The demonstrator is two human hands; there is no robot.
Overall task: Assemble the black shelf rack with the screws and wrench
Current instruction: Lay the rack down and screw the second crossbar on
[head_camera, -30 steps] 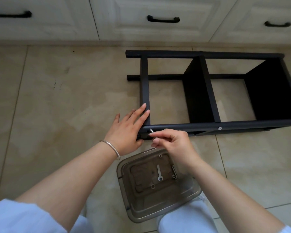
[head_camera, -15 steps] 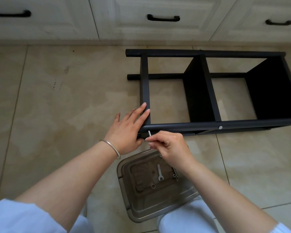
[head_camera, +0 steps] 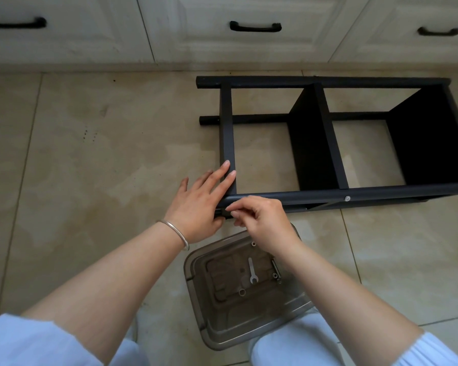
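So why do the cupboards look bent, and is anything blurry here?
Head view: the wide-angle lens bows the cabinet fronts and tile lines near the edges. Light is soft and even, no hard glare. The black shelf rack stays sharp; the far-right drawer handle looks slightly smeared.

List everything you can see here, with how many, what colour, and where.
shelf rack: one, black, lying on the floor by the cabinets
tray: one, clear grey, on the floor between the knees
wrench: one, silver, in the tray
washers: at least two, silver, in the tray
cabinet handles: three, black, on cream cabinet fronts
bracelet: one, silver, left wrist
left hand: flat on the rack's corner
right hand: pinching at the rack's front rail
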